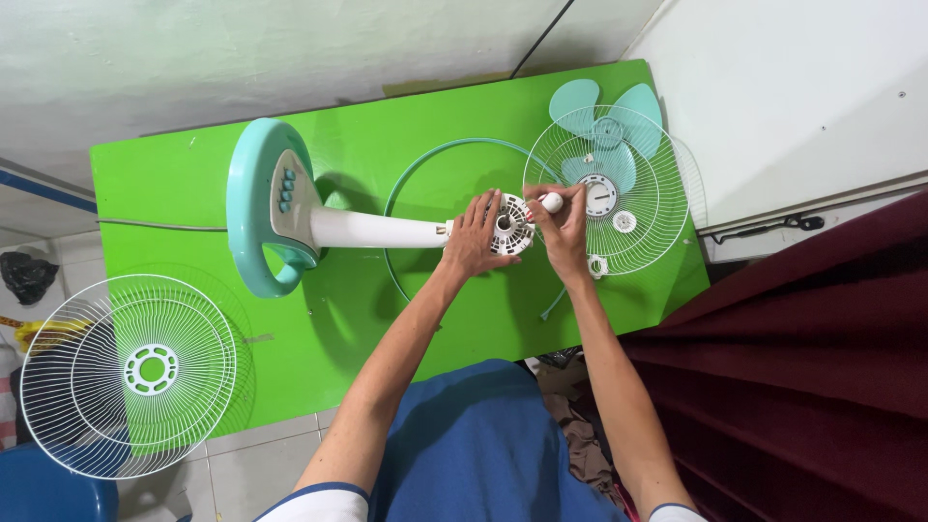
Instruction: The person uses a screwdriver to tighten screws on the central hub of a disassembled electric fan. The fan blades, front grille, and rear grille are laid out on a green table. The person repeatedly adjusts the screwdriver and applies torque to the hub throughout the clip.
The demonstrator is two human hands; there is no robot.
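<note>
At the far left, a white wire fan guard (130, 375) is leaning off the edge of the green table (174, 193), overlapping its near-left corner. Further right, a teal ring-shaped fan base (253, 217) with a white control panel and 4 teal buttons is lying on its side on the table, and a white pole (372, 230) is running from it toward the middle. A teal hoop (425, 159) is lying flat on the table around the end of the pole.

The left hand (474, 237) is curling around the white motor housing (510, 225) at the pole's end, gripping it from the left side. Just beside it, the right hand (563, 232) is closing narrowly around a small white-handled tool (551, 202), its fingers pinching the handle right next to the housing; the tool's tip is hidden.

To the right, a second white wire guard (619, 193) is lying flat on the table, touching the right hand's knuckles, with a teal 3-blade fan propeller (604, 121) sitting beneath its wires near the far-right corner.
</note>
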